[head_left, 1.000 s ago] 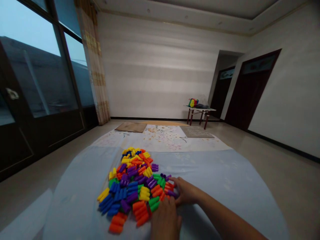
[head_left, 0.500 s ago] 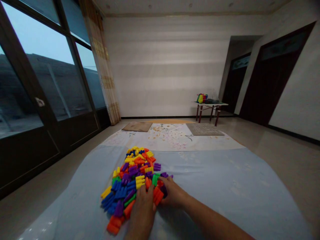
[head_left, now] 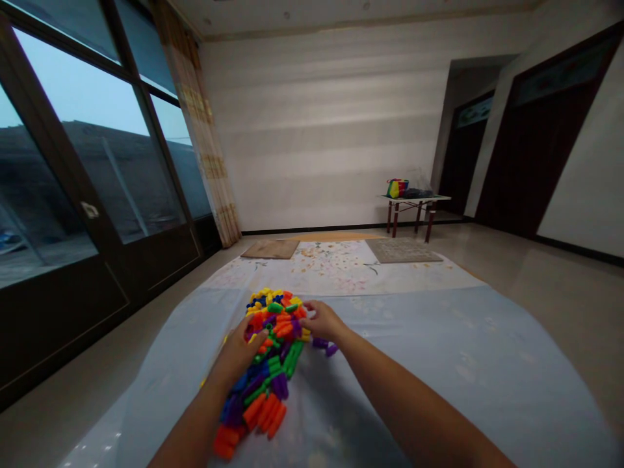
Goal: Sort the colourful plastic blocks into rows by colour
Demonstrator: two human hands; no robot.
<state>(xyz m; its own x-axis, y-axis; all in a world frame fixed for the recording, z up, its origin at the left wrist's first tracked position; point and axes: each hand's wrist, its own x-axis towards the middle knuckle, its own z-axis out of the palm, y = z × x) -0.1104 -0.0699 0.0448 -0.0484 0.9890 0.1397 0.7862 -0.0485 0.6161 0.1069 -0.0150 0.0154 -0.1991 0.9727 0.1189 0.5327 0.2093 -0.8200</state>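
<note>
A heap of plastic blocks point(head_left: 253, 383) in red-orange, blue, green, purple and yellow lies on the pale blue cloth. At its left side my left hand point(head_left: 240, 348) rests with fingers apart, touching red and yellow pieces. My right hand point(head_left: 322, 320) is at the heap's upper right edge, fingers curved against purple and orange pieces; whether it grips one is unclear. Two purple blocks point(head_left: 324, 346) lie just below my right hand, beside the heap.
The blue cloth point(head_left: 429, 364) covers a large table, with a white floral cloth point(head_left: 336, 270) beyond. A brown board point(head_left: 270, 249) and a grey board point(head_left: 403, 251) lie at the far edge. A small table point(head_left: 419, 199) holding a colourful bag point(head_left: 397, 188) stands near the wall.
Both hands have moved up and away along the heap, my left hand also leftward. Green and orange pieces now lie on top, and the heap's right side is drawn inward.
</note>
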